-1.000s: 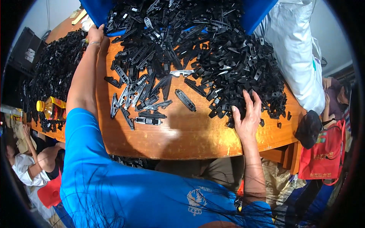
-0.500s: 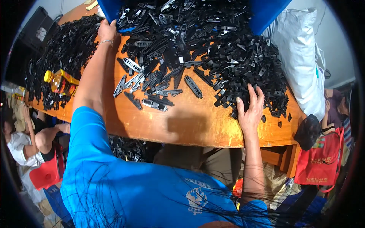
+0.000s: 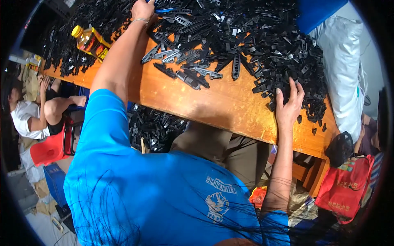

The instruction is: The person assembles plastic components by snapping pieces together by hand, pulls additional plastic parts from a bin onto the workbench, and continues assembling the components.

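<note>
My left hand (image 3: 142,10) reaches to the top edge, its fingers closed on the corner of a blue bin; most of the bin lies beyond the frame. The bin's right wall (image 3: 318,16) shows at the upper right. Between its sides spreads a heap of small black plastic parts (image 3: 213,28), long slotted pieces mixed with shorter ones. My right hand (image 3: 290,102) rests with fingers apart against the near edge of a pile of short black clips (image 3: 287,61). A few long grey-black slotted parts (image 3: 236,67) lie loose on the wooden table (image 3: 197,104).
Another black heap (image 3: 74,49) and a yellow-capped bottle (image 3: 91,43) are on the left. A white sack (image 3: 342,65) leans at the right edge, above a red bag (image 3: 344,188). More parts (image 3: 154,127) sit below the table. A person (image 3: 35,110) sits far left.
The view has shifted, so the table and bin appear higher. My left hand stays at the bin's corner, now nearer the top edge. Several loose slotted parts lie differently in front of the heap.
</note>
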Available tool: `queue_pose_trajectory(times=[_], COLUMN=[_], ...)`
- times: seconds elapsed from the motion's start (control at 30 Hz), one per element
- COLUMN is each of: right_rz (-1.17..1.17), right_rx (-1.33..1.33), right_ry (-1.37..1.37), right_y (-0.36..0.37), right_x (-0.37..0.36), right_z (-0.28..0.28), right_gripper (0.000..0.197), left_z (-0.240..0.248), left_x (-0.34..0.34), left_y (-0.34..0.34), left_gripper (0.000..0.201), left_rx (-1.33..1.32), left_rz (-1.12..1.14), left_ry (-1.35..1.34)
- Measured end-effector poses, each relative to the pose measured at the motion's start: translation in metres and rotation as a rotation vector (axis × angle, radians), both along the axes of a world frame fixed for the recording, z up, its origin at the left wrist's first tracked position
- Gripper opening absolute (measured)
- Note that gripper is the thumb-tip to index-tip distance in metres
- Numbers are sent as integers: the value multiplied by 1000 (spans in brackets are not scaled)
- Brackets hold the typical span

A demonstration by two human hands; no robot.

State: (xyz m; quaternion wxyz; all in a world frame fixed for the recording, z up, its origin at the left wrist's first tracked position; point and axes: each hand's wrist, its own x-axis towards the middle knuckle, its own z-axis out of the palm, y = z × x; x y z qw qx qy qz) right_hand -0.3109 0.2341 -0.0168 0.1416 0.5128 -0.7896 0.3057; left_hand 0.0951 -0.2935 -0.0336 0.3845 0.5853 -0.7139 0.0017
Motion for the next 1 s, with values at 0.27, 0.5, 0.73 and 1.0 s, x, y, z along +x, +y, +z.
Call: queue_pose_trajectory(times=[0.27,0.5,0.73,1.0], right_rz=[-14,-14,34,-7], right_rx=[8,-9,-42,-181], right_ry=[13,46,-25,-57], right_y=[10,22,10,29], right_x=[-7,-13,-5,-19], right_z=[-6,-6,-4,-12], right_gripper=[57,55,55,39], left_z=[21,7,-2,51], left_x=[-36,-53,11,-21], left_y=[71,76,48,295], left_gripper=[26,28,48,51], left_rx=[-40,-62,100,-351], left_rz=[-77,-144,-6,-456], left_ry=[207,190,-33,1])
